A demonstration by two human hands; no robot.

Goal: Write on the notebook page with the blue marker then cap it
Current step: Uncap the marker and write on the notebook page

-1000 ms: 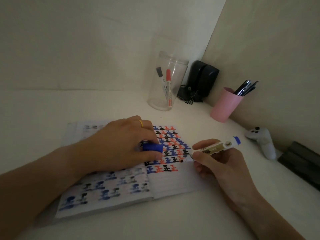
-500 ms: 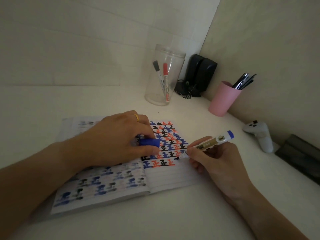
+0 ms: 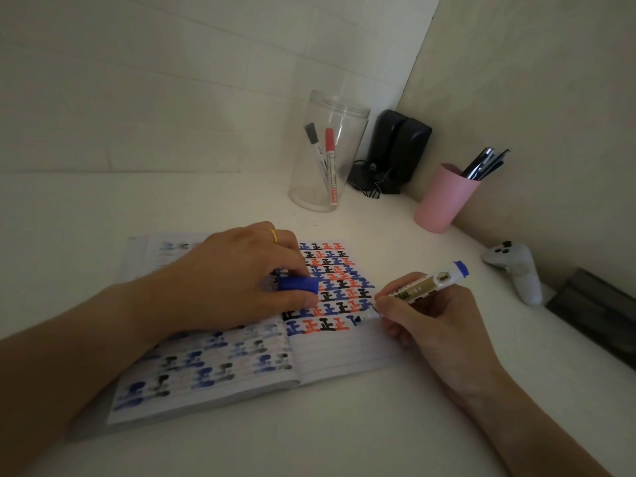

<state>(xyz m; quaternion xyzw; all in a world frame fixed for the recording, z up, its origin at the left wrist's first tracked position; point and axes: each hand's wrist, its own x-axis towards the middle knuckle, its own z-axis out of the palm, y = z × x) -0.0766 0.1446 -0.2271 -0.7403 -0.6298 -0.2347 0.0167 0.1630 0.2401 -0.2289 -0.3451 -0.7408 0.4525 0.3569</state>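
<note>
Our right hand (image 3: 437,325) grips the uncapped blue marker (image 3: 418,290), tip on the open lined notebook page (image 3: 344,349); our left hand (image 3: 237,280) pinches its blue plastic cap (image 3: 298,283), resting on the page.

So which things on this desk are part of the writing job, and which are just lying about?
In use: blue marker in right hand; blue cap in left hand; notebook.

Lying about: clear jar with two markers; pink cup of pens; black speakers; white controller.

White desk (image 3: 206,442): notebook (image 3: 330,356), clear jar (image 3: 327,156), pink cup (image 3: 444,201), maybe controller (image 3: 516,270)
</note>
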